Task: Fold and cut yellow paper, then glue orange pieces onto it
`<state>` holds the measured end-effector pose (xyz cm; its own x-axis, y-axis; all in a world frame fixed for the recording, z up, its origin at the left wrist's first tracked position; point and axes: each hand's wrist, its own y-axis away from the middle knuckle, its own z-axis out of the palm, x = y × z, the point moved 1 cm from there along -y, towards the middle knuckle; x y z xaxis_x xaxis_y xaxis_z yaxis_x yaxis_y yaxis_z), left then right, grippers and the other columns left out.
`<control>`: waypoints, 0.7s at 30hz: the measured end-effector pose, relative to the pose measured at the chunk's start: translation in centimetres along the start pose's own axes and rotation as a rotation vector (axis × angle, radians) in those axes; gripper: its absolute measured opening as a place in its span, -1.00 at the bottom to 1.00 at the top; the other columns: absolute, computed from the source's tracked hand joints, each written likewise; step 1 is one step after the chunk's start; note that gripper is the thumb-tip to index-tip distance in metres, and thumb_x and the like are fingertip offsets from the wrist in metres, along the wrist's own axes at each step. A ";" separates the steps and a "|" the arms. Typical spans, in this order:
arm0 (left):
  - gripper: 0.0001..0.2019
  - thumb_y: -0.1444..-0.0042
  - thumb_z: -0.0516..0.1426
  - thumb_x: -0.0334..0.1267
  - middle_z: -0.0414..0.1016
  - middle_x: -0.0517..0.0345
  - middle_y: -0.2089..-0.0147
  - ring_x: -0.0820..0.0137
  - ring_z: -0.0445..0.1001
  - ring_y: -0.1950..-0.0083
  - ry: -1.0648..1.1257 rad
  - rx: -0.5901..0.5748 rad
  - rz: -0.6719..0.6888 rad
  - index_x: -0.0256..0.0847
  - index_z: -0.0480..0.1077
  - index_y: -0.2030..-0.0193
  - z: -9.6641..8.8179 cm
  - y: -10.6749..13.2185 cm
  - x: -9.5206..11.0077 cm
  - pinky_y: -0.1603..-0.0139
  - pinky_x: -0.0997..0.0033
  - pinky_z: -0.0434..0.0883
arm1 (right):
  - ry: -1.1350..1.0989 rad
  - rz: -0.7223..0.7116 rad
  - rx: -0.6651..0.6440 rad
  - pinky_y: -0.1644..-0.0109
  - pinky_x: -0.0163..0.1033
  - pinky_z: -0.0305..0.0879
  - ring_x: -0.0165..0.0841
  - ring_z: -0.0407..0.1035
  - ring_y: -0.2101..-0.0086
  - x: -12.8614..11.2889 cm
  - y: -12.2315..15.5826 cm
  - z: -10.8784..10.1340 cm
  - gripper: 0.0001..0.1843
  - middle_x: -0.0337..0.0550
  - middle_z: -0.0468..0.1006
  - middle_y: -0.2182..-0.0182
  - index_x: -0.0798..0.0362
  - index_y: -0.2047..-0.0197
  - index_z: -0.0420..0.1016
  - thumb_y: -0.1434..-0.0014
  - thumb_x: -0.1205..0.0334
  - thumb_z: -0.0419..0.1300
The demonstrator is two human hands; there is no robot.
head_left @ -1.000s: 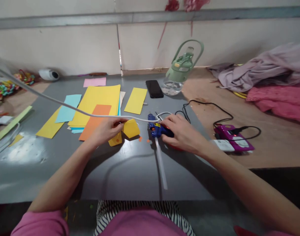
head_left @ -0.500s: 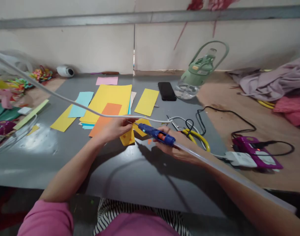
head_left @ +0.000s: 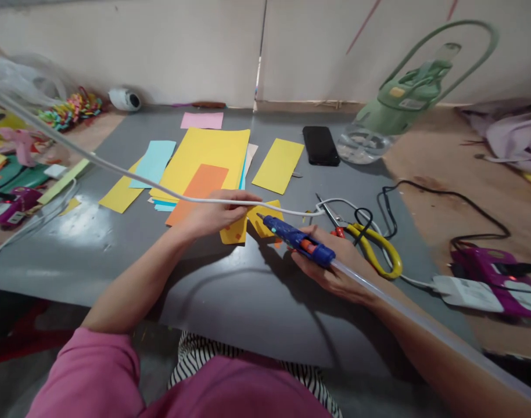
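Note:
My right hand [head_left: 324,255] is closed around a blue glue gun [head_left: 294,237], its tip pointing left and a long clear glue stick [head_left: 370,285] running out of its back. My left hand [head_left: 222,213] pinches a folded yellow paper piece [head_left: 234,233] with small orange spots. Another yellow flap [head_left: 268,219] lies just right of my left fingers, under the gun's tip. An orange paper strip [head_left: 200,194] rests on a stack of yellow sheets [head_left: 208,152], partly behind my left hand. The gun's white cord [head_left: 169,191] passes in front of my left hand.
Scissors with yellow handles [head_left: 381,252] lie right of my right hand. Farther back are a black phone [head_left: 320,145], a green-lidded bottle [head_left: 390,110], and a yellow card [head_left: 278,165]. A blue card [head_left: 154,162] is at left. A purple power strip [head_left: 496,278] with plugs sits at right.
The view has tilted down and shifted, so the table things appear displaced. The gun's tip has drawn slightly away from my left fingertips. Both hands keep their holds.

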<state>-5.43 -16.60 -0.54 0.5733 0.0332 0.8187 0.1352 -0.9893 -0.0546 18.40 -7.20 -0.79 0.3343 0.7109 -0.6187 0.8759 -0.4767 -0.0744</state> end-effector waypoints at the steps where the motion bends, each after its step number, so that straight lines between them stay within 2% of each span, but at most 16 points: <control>1: -0.67 -0.21 0.07 -0.31 0.64 0.06 0.00 0.39 0.55 0.06 0.002 0.000 0.001 -0.20 0.54 -0.06 0.0 0.0 -0.1 0.03 0.41 0.46 | 0.008 0.003 0.012 0.41 -0.21 0.32 -0.30 0.45 0.50 0.0 0.0 0.0 -0.66 -0.13 0.59 0.41 -0.02 0.13 0.38 -0.17 -0.07 0.06; 6: -0.68 -0.22 0.08 -0.32 0.64 0.06 0.03 0.40 0.55 0.09 -0.010 0.030 -0.020 -0.20 0.55 -0.05 0.2 0.0 0.1 0.06 0.42 0.46 | 0.047 0.046 0.054 0.42 -0.21 0.31 -0.27 0.46 0.48 -0.2 0.2 0.0 -0.65 -0.13 0.57 0.44 0.00 0.17 0.39 -0.19 -0.09 0.05; 9: -0.67 -0.22 0.08 -0.32 0.64 0.05 0.04 0.39 0.55 0.10 -0.014 0.035 -0.028 -0.20 0.54 -0.06 0.2 0.1 0.0 0.09 0.44 0.45 | 0.050 -0.006 0.074 0.43 -0.20 0.31 -0.28 0.44 0.50 -0.3 0.2 0.1 -0.71 -0.15 0.54 0.47 -0.02 0.23 0.39 -0.21 -0.06 0.04; 14: -0.68 -0.24 0.08 -0.29 0.63 0.04 0.02 0.39 0.55 0.07 0.014 0.012 0.007 -0.21 0.54 -0.07 0.3 0.1 -0.3 0.03 0.43 0.45 | 0.028 -0.143 0.058 0.36 -0.19 0.36 -0.28 0.46 0.44 -0.2 0.2 0.4 -0.82 -0.14 0.55 0.40 -0.07 0.24 0.35 -0.25 0.04 0.05; 21: -0.68 -0.23 0.06 -0.28 0.64 0.06 -0.01 0.39 0.56 0.05 0.012 0.000 0.017 -0.20 0.54 -0.04 0.5 0.1 0.2 0.02 0.43 0.46 | 0.107 -0.146 0.064 0.38 -0.22 0.30 -0.30 0.43 0.46 -0.4 0.2 0.8 -0.77 -0.15 0.51 0.45 -0.04 0.28 0.36 -0.28 0.02 0.02</control>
<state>-4.95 -16.66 -0.67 0.5660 0.0144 0.8243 0.1258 -0.9897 -0.0690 18.14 -7.95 -1.20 0.2435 0.8240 -0.5116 0.8951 -0.3940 -0.2086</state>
